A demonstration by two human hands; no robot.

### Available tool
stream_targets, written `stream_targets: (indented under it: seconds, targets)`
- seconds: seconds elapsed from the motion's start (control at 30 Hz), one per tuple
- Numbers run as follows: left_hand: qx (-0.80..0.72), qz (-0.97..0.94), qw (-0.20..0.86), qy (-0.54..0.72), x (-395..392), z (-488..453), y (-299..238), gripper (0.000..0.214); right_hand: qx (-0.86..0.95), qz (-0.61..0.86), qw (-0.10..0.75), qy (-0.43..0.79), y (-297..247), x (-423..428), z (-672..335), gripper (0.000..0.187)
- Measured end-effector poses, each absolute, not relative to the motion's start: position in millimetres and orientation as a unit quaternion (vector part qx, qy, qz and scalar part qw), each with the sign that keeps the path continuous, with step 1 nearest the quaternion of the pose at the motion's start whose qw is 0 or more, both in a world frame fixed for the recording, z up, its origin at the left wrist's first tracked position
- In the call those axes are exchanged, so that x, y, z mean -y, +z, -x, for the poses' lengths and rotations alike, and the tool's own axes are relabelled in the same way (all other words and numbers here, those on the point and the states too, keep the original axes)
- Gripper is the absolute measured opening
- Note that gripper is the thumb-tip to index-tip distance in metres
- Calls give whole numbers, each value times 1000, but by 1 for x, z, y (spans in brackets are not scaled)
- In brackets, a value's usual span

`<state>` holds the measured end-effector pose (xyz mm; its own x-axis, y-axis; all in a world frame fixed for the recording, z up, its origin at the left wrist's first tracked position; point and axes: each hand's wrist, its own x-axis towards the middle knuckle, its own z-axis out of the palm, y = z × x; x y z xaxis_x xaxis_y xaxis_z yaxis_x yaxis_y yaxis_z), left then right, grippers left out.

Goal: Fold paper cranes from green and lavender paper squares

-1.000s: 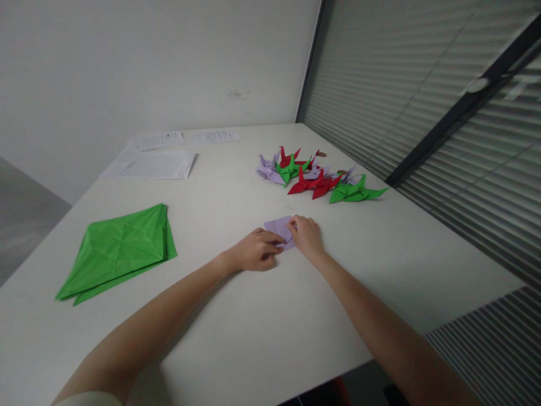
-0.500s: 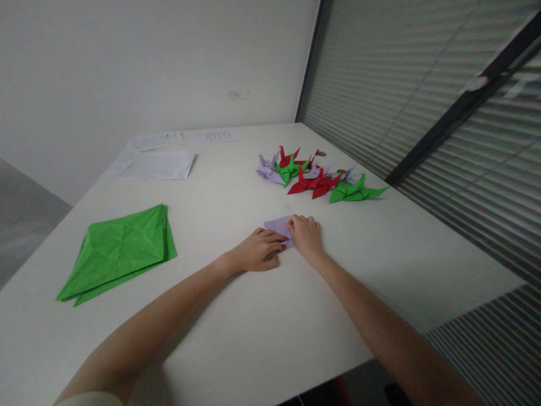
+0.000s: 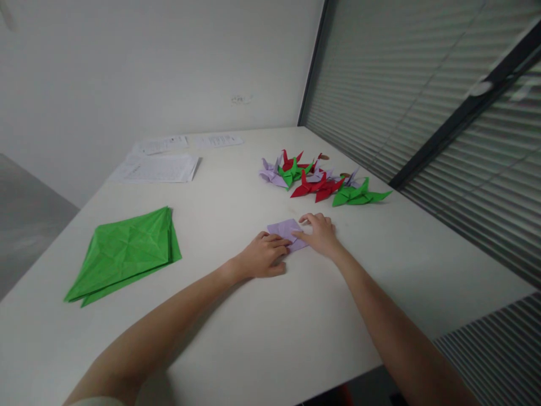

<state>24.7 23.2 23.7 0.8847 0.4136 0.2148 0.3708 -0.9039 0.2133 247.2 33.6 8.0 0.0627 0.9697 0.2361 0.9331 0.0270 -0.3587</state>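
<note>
A small folded piece of lilac paper (image 3: 282, 228) lies on the white table between my hands. My left hand (image 3: 264, 255) rests on its near left side, fingers stretched out and pressing it down. At the paper's right side is my right hand (image 3: 320, 234), its thumb touching the sheet and its fingers spread apart from the thumb. Part of the paper is hidden under the left fingers. Beyond the hands stands a cluster of folded paper cranes, among them a red crane (image 3: 310, 185), a green crane (image 3: 359, 194) and a lilac crane (image 3: 273, 173).
A large green folded paper (image 3: 131, 248) lies on the table (image 3: 236, 338) to the left. Printed sheets (image 3: 163, 168) lie at the far left. A wall (image 3: 169, 62) stands behind, and window blinds (image 3: 380, 84) run along the right edge.
My right hand has opened from its pinch and shifted right, uncovering more of the lilac paper. My left hand stays on the paper. The whole view has shifted slightly.
</note>
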Motion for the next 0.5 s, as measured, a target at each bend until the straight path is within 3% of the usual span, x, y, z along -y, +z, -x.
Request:
stream_targets:
  seconds: [0.23, 0.5]
  targets:
    - [-205, -966, 91, 131, -23, -25, 24, 27, 667, 726, 161, 43, 5, -37, -250, 43]
    - [-206, -964, 96, 136, -22, -24, 25, 26, 597, 757, 264, 27, 8, -47, -269, 26]
